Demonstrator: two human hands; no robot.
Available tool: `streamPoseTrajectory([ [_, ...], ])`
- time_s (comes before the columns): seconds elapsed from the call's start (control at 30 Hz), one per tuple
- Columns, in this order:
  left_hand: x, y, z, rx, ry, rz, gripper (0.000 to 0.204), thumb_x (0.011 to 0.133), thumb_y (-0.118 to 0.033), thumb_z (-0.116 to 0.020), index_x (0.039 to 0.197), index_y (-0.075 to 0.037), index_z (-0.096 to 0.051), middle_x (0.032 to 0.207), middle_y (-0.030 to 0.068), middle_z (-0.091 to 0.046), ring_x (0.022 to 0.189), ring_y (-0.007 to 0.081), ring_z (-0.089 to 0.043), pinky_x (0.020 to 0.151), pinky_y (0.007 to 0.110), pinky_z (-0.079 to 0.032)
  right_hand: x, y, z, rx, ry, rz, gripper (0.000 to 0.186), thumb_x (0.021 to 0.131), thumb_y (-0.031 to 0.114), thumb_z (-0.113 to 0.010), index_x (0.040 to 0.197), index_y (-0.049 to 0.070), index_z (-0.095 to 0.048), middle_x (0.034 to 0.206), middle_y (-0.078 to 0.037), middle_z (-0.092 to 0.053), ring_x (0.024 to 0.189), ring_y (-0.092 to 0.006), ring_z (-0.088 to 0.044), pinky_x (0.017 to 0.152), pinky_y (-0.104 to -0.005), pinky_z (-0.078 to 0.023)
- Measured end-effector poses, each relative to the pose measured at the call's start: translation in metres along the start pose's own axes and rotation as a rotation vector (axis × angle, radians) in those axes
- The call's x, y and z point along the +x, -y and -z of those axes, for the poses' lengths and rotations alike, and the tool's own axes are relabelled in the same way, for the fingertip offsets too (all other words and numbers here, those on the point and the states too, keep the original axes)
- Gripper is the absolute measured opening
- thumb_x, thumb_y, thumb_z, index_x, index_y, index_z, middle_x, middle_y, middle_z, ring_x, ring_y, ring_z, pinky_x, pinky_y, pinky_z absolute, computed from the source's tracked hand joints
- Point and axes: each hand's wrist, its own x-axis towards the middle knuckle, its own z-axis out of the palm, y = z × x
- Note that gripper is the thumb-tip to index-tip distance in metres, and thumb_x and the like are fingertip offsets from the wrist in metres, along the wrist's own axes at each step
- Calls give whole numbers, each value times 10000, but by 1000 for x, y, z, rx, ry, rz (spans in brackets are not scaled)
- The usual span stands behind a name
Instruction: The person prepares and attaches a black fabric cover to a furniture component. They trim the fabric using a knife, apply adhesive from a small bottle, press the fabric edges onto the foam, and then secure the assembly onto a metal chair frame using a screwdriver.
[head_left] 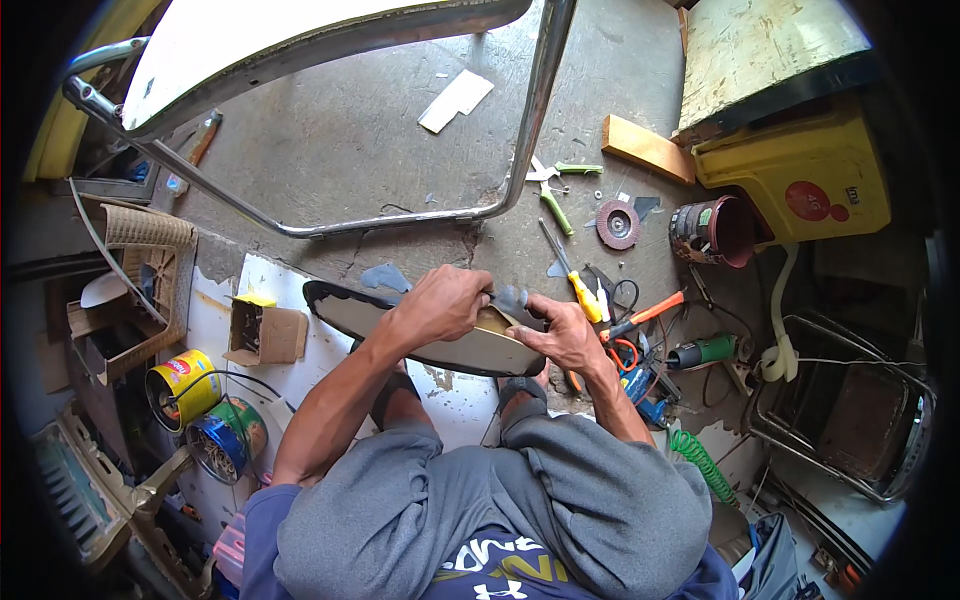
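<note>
Holding a long, curved panel (460,354) above the feet, the person is working at its far edge. The right hand (562,335) is gripping the panel, thumb pressing on its face; the left hand (448,300) is curling its fingers beside a small grey piece (511,298), though I cannot tell what its grip is closing on. Work seems to be standing partway: a dark layer is bordering the panel's rim, looking uneven at the left end, while the smooth, matt beige face is showing bare and a brownish patch is appearing between the hands. The stretch by the fingers is apparently remaining unfinished. Just beyond the panel, a thin blue-grey scrap (385,277) is lying flat; farther beyond it, a shiny bent-tube frame (400,223) is standing. Right of the panel, a yellow-handled screwdriver (588,298) and a round, gritty disc (618,224) are resting, and left of it a cardboard box (285,335) is sitting open
</note>
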Motion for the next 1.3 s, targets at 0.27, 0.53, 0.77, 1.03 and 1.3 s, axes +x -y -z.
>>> streamPoseTrajectory([
  [0.27, 18, 7, -7, -105, 11, -51, 402, 899, -395, -717, 1090, -41, -722, 1027, 207, -735, 1003, 405, -694, 848, 498, -526, 3, -29, -20, -30, -218, -3, 191, 951, 179, -657, 967, -12, -655, 837, -223, -629, 765, -398, -644, 697, -456, -494],
  [0.53, 33, 9, -10, -25, 18, -76, 391, 896, -400, -709, 1080, -55, -733, 1013, 189, -731, 991, 403, -686, 848, 502, -527, 7, -41, -56, -69, -513, 93, 85, 977, 60, -617, 989, -13, -574, 893, -208, -574, 848, -417, -597, 731, -475, -468],
  [0.77, 39, 12, -43, -29, -253, -198, 195, 911, -228, -700, 990, -50, -707, 937, 137, -672, 924, 356, -660, 773, 464, -530, 12, -56, -67, -99, -599, 63, 79, 978, 40, -612, 1017, -19, -575, 892, -207, -553, 821, -423, -565, 727, -493, -457],
  [1.03, 40, 41, -81, -8, -569, -471, 156, 842, -64, -712, 997, -83, -710, 885, 80, -594, 852, 288, -584, 763, 402, -501, 15, -76, -78, -283, -602, 259, 235, 886, -69, -606, 1105, 6, -570, 966, -203, -549, 919, -399, -556, 811, -485, -466],
  [1.3, 16, 50, -95, 292, -638, -633, 319, 805, -101, -680, 1120, -97, -726, 951, 38, -588, 870, 217, -575, 787, 368, -472, 1, -89, -73, -443, -475, 414, 489, 731, -70, -651, 1206, 31, -602, 1050, -157, -553, 932, -348, -571, 830, -461, -498],
])
